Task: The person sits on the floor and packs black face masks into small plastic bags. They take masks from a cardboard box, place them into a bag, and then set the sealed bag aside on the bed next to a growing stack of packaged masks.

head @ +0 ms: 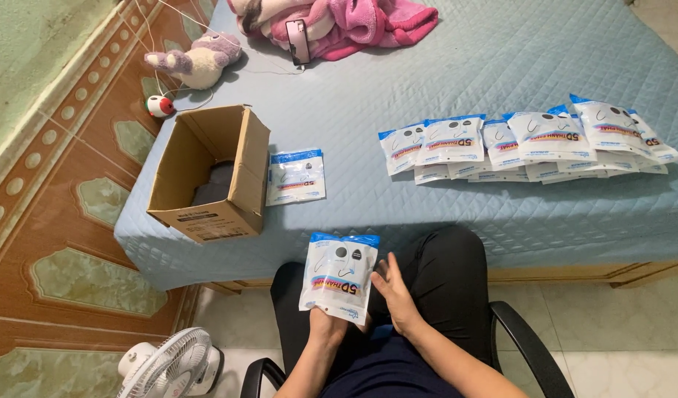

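Left hand (330,324) is grasping a white pouch (339,278), right hand (393,289) released beside it; one pouch (296,177) is lying by the box (210,173) at ten o'clock, many pouches (530,144) waiting at two o'clock.

Left hand (328,322) mostly behind pouch (339,278)

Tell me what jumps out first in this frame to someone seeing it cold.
The left hand holds up a white-and-blue sealed packet over the lap, with the right hand open beside it. On the blue quilted bed, a long overlapping row of packets fills the right side. An open cardboard box sits at the left corner, one single packet flat beside it.
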